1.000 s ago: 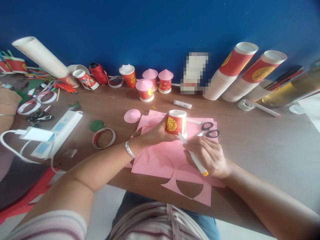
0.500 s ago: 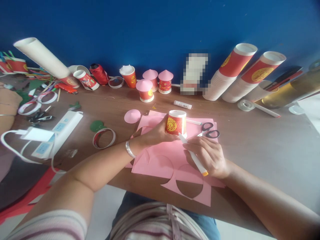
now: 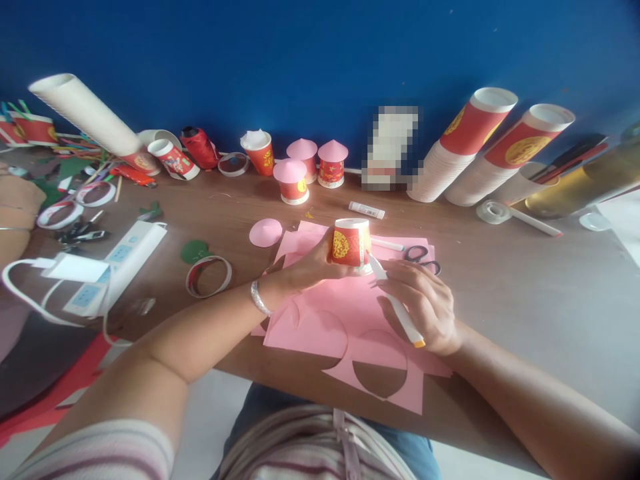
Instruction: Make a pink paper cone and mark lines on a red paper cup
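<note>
My left hand (image 3: 317, 260) is wrapped around the left side of a red paper cup (image 3: 351, 241) with a gold emblem, held above pink paper sheets (image 3: 325, 300). My right hand (image 3: 425, 303) grips a white marker (image 3: 400, 313) with an orange end. Its tip meets the lower right side of the cup, or comes very close to it. Just behind the right hand lie black-handled scissors (image 3: 416, 253) and another white pen (image 3: 389, 245). The pink sheets have round holes cut in them.
A glue stick (image 3: 367, 210), a pink paper cone (image 3: 265, 233) and a tape roll (image 3: 209, 277) lie around the sheets. Behind stand cups with pink cone roofs (image 3: 291, 183) and tall cup stacks (image 3: 463, 140). A power strip (image 3: 117, 267) sits left; another person's arm (image 3: 17, 213) shows there.
The cup has tilted and risen slightly in my left hand. My right hand has moved a little to the right, and the marker's tip has gone up along the cup's side.
</note>
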Available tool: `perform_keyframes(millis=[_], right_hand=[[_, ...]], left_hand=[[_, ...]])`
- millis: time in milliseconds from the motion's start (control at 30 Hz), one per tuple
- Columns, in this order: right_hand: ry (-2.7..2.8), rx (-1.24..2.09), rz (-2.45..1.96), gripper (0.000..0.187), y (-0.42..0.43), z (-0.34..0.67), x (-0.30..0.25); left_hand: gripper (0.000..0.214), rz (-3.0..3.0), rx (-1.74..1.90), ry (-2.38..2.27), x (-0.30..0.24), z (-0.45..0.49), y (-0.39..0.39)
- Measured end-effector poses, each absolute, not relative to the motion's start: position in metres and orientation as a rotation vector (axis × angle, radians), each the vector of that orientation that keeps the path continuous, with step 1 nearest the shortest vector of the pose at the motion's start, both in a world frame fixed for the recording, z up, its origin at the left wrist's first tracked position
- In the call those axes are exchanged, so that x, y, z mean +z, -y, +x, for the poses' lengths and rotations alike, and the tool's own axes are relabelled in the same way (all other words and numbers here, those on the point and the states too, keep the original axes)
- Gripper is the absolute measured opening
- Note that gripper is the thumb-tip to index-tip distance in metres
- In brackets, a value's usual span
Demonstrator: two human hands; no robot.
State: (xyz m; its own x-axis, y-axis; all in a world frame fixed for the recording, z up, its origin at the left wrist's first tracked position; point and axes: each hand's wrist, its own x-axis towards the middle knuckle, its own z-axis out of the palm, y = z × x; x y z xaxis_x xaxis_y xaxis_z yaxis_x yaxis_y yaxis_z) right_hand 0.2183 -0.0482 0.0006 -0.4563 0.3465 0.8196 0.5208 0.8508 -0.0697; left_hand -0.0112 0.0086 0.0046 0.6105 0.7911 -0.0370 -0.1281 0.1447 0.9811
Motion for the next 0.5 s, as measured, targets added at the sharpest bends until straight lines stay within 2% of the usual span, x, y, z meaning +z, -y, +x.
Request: perform_keyframes(millis=[200, 367, 500], right_hand=[[2.134, -0.166, -0.632, 0.030, 0.049, 0.217, 0.000], [2.152, -0.195, -0.595, 0.021, 0.050, 0.216, 0.001], [2.169, -0.209, -0.574, 0.016, 0.051, 0.217, 0.002]], left_hand=[[0.049, 1.284, 0.665, -0.624, 0.008, -0.013, -0.008], [0.052, 1.321, 0.709, -0.660, 0.004, -0.010, -0.009], [0.063, 1.347, 0.778, -0.719, -0.003, -0.010, -0.011]])
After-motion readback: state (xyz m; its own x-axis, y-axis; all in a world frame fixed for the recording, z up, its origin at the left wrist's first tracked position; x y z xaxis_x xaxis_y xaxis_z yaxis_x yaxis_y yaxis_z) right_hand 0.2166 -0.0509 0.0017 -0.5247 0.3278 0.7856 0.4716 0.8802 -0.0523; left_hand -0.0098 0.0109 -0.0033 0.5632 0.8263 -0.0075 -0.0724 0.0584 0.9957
